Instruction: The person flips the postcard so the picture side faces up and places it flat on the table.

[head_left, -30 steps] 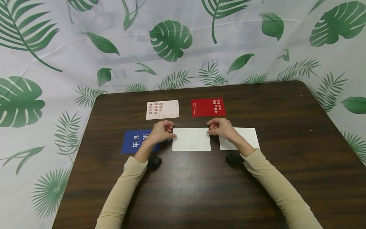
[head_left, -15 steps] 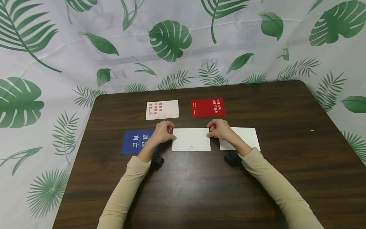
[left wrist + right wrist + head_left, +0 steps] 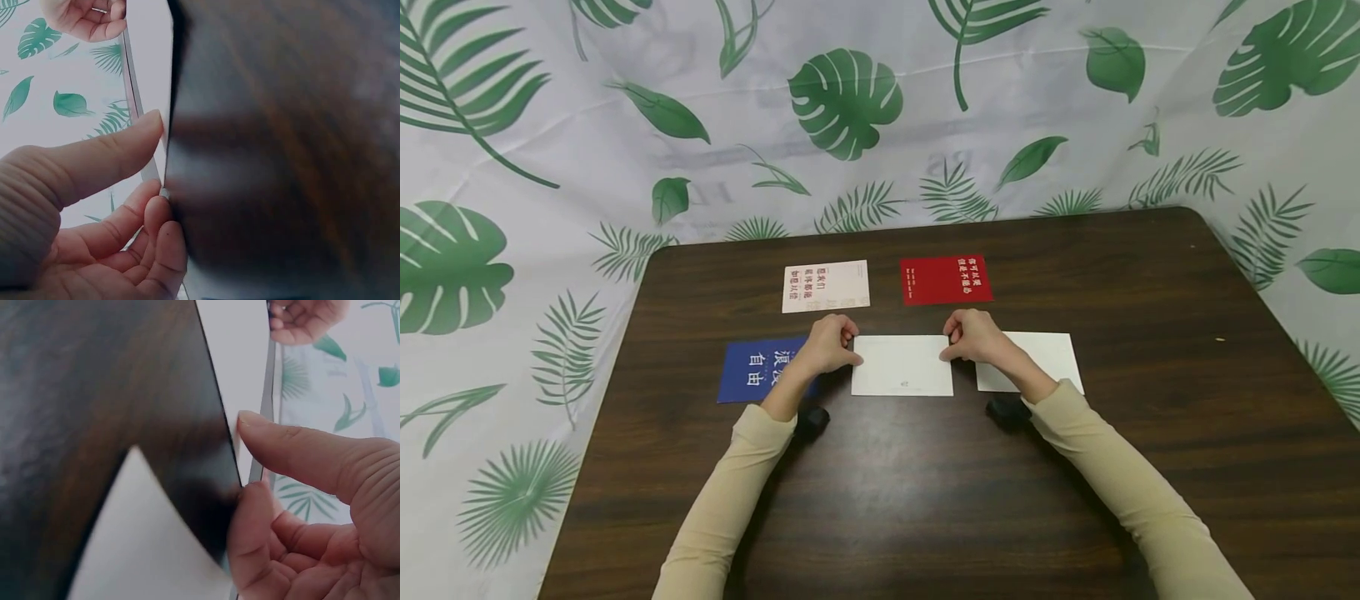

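Note:
A white card (image 3: 902, 367) with a small mark near its lower edge lies in the middle of the table. At its left edge my left hand (image 3: 829, 344) holds the far corner, thumb (image 3: 134, 140) on the card and fingers curled beside it. My right hand (image 3: 973, 337) grips the opposite far corner in the same way, as the right wrist view shows with the thumb (image 3: 275, 434) on the card. Partly under the left wrist is a blue card (image 3: 748, 375) with white characters. Beneath the right wrist lies a second white card (image 3: 1048, 354), partly covered.
Farther back on the dark wooden table (image 3: 880, 500) lie a pale card (image 3: 838, 286) with printed characters and a red card (image 3: 946, 281). A white cloth (image 3: 737, 192) with green leaf prints hangs behind the table's far edge.
The right hand's fingers have drawn slightly closer at the white card's corner. The left hand has shifted a little. All the cards stay in place.

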The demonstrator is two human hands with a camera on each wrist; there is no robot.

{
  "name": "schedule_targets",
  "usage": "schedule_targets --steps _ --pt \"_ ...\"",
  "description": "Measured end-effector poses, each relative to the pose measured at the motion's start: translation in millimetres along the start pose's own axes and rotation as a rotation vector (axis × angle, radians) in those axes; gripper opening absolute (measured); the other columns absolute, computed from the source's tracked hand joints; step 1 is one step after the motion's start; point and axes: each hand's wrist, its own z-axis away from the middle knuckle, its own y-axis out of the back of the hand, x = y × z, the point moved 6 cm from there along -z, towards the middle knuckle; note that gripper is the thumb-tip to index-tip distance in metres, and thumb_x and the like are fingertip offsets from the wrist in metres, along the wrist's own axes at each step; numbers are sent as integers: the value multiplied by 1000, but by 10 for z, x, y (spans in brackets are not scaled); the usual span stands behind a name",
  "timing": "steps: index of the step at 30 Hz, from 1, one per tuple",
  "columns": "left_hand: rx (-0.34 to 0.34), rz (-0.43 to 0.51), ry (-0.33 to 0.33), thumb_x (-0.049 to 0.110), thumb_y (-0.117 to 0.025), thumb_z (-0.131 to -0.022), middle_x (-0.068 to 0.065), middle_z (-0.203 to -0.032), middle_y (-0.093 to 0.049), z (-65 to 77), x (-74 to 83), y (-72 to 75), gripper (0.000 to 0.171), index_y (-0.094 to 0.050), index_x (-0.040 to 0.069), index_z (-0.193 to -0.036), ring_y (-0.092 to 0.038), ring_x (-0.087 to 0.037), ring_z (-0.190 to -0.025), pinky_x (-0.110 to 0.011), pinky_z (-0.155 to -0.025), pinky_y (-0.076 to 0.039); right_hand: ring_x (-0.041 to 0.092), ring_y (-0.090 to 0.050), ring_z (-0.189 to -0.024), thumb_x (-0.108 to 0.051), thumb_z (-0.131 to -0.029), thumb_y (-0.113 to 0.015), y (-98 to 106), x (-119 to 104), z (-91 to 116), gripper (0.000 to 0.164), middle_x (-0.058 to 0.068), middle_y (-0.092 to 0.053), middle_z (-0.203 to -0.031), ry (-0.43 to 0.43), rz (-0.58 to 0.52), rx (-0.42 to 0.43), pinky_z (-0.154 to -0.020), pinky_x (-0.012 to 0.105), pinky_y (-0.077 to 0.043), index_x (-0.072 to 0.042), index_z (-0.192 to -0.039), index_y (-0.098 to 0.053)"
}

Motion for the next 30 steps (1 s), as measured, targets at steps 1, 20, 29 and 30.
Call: schedule_targets --steps 1,20,29,30 --pt "-5 -4 1 -1 -80 -67 -12 -84 -51 -2 6 0 36 -59 -7 -96 -49 -22 -76 -32 -72 -44 13 -50 -50 -6 -72 -80 0 -9 -2 33 9 -53 -74 2 8 -5 -49 24 -48 6 -92 -57" --pt "-37 -5 30 -1 -79 -69 -12 -89 -50 -9 -9 -29 40 -54 -5 -99 -48 -23 -80 -34 -75 -44 20 -49 -67 -8 -72 -80 8 -42 -40 29 8 -55 -72 36 92 3 -60 30 -40 1 -85 -55" --pt "-26 -1 31 0 -79 -69 -12 -90 -50 10 -22 -28 42 -53 -5 -102 -48 -22 -80 -33 -75 -43 16 -51 -59 -6 -76 -76 20 31 -53 24 7 -57 -69 38 -108 -44 -55 26 -45 4 -88 -58" --pt "-24 3 33 0 -79 -69 -12 -91 -50 13 -23 -26 42 -54 -5 -103 -48 -22 -80 -33 -75 -43 16 -53 -58 -6 -77 -75 23 44 -53 23 7 -58 -69 37 -138 -45 -55 26 -47 4 -88 -58"
